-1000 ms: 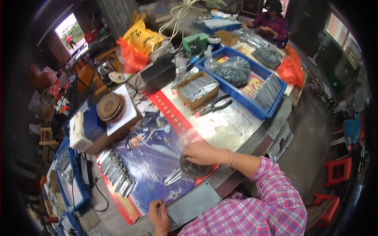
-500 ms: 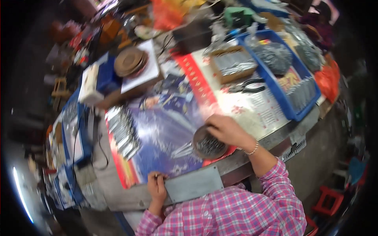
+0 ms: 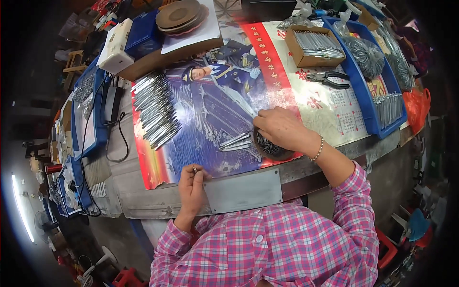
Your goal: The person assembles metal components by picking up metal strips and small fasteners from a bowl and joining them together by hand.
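Right hand clenched over a bag of small metal parts beneath its palm; left hand pinching one small metal piece at its fingertips; loose rods just left of the bag could scatter if knocked.

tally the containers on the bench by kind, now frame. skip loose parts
Large blue plastic trays: 2, one at the right, one at the left edge
Open brown cardboard box of metal rods: 1
Clear plastic bags of small dark parts: 2, one in the right tray, one under the right hand
Total: 5
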`<state>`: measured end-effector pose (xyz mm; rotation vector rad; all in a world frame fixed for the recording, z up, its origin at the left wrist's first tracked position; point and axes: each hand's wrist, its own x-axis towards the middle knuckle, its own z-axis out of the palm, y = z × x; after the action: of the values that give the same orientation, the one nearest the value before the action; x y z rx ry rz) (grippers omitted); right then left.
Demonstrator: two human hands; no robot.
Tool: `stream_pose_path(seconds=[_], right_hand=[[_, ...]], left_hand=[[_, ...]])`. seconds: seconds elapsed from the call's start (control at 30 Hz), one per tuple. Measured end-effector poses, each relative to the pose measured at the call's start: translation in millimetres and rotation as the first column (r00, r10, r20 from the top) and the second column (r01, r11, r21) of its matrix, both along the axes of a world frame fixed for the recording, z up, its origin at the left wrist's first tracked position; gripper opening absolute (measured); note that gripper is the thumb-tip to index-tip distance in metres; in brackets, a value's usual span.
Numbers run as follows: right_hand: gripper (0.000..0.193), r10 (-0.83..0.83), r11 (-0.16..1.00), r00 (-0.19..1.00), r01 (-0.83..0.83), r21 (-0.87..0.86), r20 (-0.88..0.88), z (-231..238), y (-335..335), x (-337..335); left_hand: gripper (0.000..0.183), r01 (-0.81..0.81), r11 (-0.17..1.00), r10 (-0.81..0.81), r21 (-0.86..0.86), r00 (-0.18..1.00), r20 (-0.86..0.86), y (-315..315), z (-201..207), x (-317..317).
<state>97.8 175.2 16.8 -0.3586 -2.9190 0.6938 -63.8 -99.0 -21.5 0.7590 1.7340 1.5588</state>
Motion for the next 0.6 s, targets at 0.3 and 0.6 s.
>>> stream_pose_path(seconds=[0.3, 0.6], right_hand=[[0.008, 0.117, 0.975, 0.988, -0.133, 0.176, 0.102, 3, -3, -5], [0.012, -0.181, 0.961, 0.983, 0.169, -0.217, -0.037, 24, 8, 24]], left_hand=[[0.018, 0.263, 0.965, -0.263, -0.008, 0.965, -0.016, 14, 34, -6], [0.017, 0.388, 0.922, -0.388, 0.012, 0.921, -0.029, 49, 50, 2]])
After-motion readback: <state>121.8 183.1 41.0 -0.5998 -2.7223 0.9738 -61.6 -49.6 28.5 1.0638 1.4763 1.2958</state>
